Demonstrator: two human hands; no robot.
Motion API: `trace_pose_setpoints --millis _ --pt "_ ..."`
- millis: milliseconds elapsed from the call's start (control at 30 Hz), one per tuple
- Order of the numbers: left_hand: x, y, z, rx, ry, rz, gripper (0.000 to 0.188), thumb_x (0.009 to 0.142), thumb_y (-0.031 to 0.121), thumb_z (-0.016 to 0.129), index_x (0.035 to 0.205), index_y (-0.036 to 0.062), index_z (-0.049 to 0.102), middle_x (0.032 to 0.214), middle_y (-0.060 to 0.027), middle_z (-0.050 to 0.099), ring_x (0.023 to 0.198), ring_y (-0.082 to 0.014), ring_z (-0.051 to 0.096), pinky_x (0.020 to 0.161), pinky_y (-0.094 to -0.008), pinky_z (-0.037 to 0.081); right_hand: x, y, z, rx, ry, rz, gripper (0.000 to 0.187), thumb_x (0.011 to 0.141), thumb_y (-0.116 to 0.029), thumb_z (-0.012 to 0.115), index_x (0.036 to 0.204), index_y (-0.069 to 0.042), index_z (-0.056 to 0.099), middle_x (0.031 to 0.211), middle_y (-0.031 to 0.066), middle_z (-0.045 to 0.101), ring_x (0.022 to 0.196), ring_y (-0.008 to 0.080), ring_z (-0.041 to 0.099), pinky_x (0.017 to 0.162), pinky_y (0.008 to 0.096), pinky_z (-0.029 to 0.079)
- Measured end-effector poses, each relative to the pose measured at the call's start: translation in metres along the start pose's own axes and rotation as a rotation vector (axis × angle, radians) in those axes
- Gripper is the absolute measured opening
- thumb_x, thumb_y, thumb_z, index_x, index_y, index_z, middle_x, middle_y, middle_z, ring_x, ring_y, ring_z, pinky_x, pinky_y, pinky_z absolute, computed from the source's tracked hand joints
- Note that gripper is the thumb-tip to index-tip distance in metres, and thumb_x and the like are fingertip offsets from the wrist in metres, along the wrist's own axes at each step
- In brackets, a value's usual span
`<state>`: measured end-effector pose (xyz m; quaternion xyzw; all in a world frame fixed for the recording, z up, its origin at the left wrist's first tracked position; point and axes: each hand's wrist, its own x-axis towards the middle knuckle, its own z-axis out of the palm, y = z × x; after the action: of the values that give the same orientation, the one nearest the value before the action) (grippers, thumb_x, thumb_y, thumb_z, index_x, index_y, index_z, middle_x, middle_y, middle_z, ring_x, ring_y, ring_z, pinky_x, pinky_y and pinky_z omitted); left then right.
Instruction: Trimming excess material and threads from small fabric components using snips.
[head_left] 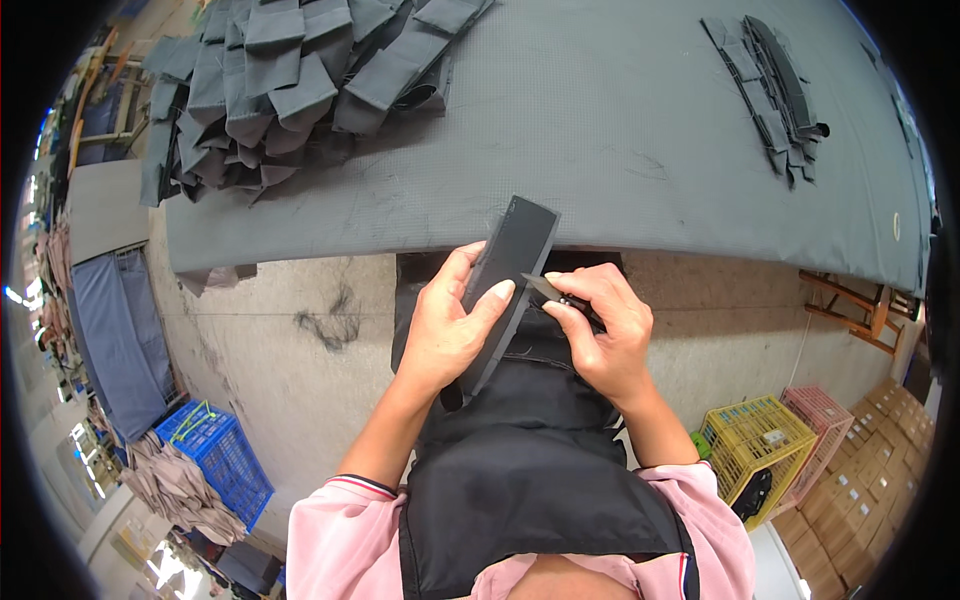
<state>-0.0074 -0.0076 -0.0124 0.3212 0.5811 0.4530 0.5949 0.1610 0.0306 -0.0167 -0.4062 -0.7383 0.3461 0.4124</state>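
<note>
A long dark grey fabric strip slants across my lap, its far end reaching over the table's front edge. My left hand is closed on it, with the thumb lying on top and the fingers underneath. Thread snips with pointed metal blades are gripped in my right hand. Their tips lie at the strip's right edge, close to my left thumb; whether they touch the fabric I cannot tell. My right fingers cover most of the snips' handle. A black apron lies beneath both hands.
Ahead stands a table under a grey cover. A heap of grey fabric strips lies at its far left, a smaller bundle at far right. A blue crate stands left; yellow and pink crates and cardboard boxes stand right.
</note>
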Motion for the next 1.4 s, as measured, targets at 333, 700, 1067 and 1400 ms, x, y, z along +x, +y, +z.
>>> trace_pose_setpoints --millis 333,700,1067,1400 --pt "-0.003 0.006 -0.004 0.115 -0.071 -0.021 0.038 0.088 0.013 0.061 0.12 -0.0021 0.051 0.11 -0.011 0.063 0.101 -0.0145 0.059 0.087 -0.0282 0.046 0.009 0.003 0.004 -0.144 -0.104 -0.067 0.028 0.067 -0.001 0.072 0.094 -0.003 0.063 0.077 0.0079 0.053 0.055 0.0205 0.056 0.049 0.0301 0.045" --pt "0.004 0.013 -0.008 -0.239 -0.515 -0.393 0.032 0.09 0.018 0.062 0.113 0.0022 0.046 0.107 -0.0141 0.058 0.094 -0.0225 0.064 0.079 -0.0358 0.054 0.021 0.021 -0.011 0.939 -0.262 0.819 0.017 0.08 -0.008 0.07 0.092 -0.003 0.059 0.078 -0.0045 0.051 0.073 0.0034 0.047 0.061 0.0211 0.041" --pt "0.004 0.008 0.001 -0.584 -0.438 -0.393 0.058 0.095 0.03 0.052 0.143 0.0072 0.028 0.123 -0.0112 0.051 0.093 -0.0216 0.063 0.079 -0.031 0.051 -0.001 0.008 -0.023 -0.2 -0.015 0.084 0.037 0.074 -0.005 0.07 0.109 -0.005 0.058 0.082 0.0089 0.058 0.063 0.0193 0.06 0.052 0.0292 0.046" --pt "0.003 0.01 0.002 -0.574 -0.44 -0.399 0.057 0.095 0.032 0.052 0.141 0.006 0.031 0.121 -0.01 0.052 0.092 -0.0194 0.061 0.077 -0.031 0.05 0.005 0.006 -0.015 -0.08 0.007 0.153 0.037 0.072 -0.003 0.07 0.107 -0.007 0.06 0.082 0.0066 0.057 0.06 0.0207 0.057 0.054 0.0303 0.046"
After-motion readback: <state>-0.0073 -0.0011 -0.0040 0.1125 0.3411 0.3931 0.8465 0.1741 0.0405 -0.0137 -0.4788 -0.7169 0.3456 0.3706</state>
